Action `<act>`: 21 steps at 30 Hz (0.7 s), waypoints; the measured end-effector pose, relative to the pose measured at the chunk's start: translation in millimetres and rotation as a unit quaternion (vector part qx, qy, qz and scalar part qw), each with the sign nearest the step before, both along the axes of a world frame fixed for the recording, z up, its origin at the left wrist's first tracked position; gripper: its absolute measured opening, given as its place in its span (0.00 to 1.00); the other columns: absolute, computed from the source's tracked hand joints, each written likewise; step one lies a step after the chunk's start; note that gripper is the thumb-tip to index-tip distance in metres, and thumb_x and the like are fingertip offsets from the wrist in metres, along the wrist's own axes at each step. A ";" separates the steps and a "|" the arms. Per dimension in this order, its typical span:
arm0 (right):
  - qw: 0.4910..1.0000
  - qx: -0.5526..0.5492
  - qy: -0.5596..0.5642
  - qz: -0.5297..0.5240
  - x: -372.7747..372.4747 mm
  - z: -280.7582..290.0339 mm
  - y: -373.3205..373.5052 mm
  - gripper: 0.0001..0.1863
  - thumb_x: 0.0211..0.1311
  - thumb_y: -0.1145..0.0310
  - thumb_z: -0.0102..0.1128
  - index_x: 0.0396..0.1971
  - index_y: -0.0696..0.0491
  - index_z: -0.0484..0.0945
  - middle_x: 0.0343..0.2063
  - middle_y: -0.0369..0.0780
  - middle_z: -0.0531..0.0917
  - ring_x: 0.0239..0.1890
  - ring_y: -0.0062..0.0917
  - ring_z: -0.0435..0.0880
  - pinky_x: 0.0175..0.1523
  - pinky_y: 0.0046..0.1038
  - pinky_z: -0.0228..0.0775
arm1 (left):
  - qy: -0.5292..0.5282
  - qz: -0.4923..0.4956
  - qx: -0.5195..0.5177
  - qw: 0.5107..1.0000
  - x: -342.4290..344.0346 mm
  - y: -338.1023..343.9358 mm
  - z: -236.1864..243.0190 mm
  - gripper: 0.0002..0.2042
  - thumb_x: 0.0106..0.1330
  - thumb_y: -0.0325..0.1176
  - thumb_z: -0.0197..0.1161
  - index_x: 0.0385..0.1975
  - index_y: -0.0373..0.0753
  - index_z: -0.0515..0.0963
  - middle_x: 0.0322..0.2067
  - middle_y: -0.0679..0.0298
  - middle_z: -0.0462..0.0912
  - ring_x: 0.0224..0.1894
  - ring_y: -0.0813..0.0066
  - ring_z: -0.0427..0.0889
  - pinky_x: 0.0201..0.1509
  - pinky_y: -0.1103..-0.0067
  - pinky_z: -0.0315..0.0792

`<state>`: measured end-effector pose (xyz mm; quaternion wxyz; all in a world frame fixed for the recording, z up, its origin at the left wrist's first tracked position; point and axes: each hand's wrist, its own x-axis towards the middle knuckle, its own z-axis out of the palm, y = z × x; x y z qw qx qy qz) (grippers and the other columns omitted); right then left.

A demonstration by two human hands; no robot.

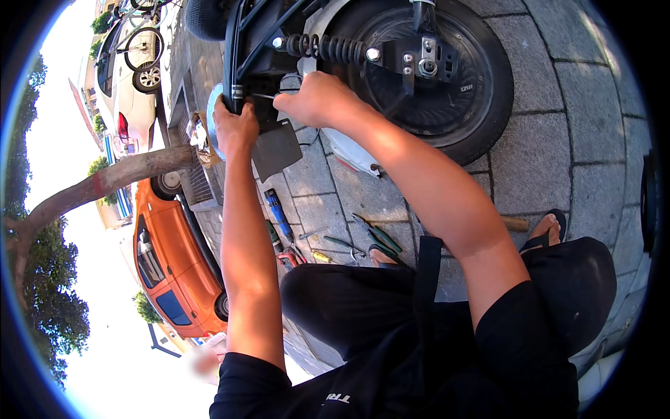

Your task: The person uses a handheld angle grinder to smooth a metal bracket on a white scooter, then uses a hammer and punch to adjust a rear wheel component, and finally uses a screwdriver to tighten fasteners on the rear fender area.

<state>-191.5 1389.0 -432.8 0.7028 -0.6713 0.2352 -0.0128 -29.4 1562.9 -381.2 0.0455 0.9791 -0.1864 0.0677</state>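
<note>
An electric scooter or bike with a black frame [259,38] and a wide rear wheel [481,77] stands before me. My left hand [235,128] is closed round the frame's rear end, next to a pale blue rounded part [213,119]. A black flap [276,150] hangs just right of that hand. My right hand [319,100] is closed, its fingertips pinching near a thin metal rod [262,96] that points toward my left hand. Whether the rod is a tool's shaft, I cannot tell. A coil-spring shock absorber [328,49] lies just beyond my right hand.
On the paving stones [541,150] lie a blue-handled tool [278,213], pliers [380,234], a red tool [291,257] and a wooden handle [515,223]. A white bag [354,155] sits under the wheel. A tree trunk [105,180] and an orange car [178,265] are to the left.
</note>
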 end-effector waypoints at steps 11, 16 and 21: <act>0.934 0.357 0.005 0.009 -8.6 -0.1 -4.8 0.18 0.65 0.55 0.75 0.33 0.55 0.82 0.25 0.39 0.81 0.19 0.18 0.68 0.24 0.27 0.57 | 0.035 0.034 0.018 0.999 5.2 -7.8 7.0 0.41 0.62 0.46 0.74 0.72 0.29 0.67 0.68 0.40 0.74 0.68 0.42 0.77 0.72 0.60 0.70; 0.939 0.325 0.080 0.085 -9.2 14.1 -15.0 0.19 0.68 0.52 0.72 0.26 0.51 0.79 0.21 0.35 0.74 0.18 0.17 0.61 0.27 0.29 0.56 | 0.061 0.038 0.024 0.997 19.6 -8.1 12.1 0.31 0.55 0.36 0.74 0.59 0.26 0.76 0.52 0.46 0.83 0.52 0.54 0.85 0.59 0.66 0.77; 0.958 0.263 0.056 0.098 -13.4 12.2 -12.4 0.22 0.70 0.51 0.69 0.21 0.49 0.74 0.17 0.32 0.69 0.17 0.18 0.56 0.29 0.30 0.54 | 0.066 0.035 0.007 0.997 20.2 -8.2 11.2 0.30 0.53 0.34 0.73 0.57 0.26 0.76 0.54 0.46 0.80 0.55 0.55 0.82 0.60 0.65 0.75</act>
